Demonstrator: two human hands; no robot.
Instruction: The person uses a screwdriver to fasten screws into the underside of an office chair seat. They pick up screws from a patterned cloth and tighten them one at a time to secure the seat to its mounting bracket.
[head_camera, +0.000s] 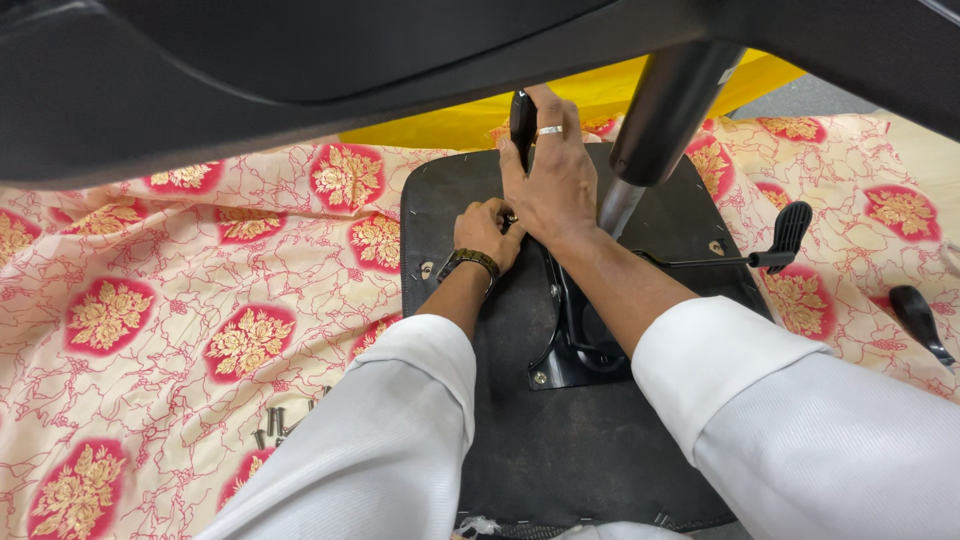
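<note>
Two hands: both are worked at the far edge of the metal mechanism plate (570, 345), which is fixed to the upturned chair seat underside (560, 440) at the middle of the view.
Left hand (487, 232): fingers are curled together around something small at the plate's 11 o'clock corner, likely a bolt; the wrist carries a bracelet.
Right hand (552, 180): fingers are closed on a dark tool handle (522, 122), held upright at 12 o'clock; a ring is worn.
Step in hand: a fastener at that corner is judged to be in the middle of being seated or turned.
Next move: steady alignment of tool tip and fastener would be called for.
Spare screws (275, 420): laid on the patterned cloth (180, 300) at 8 o'clock.
Lever (770, 245): projected toward 3 o'clock.
Gas cylinder (655, 120): risen at 1 o'clock.
Hidden: the tool tip and fastener are covered by the hands; the upper view is blocked by a dark chair part.
</note>
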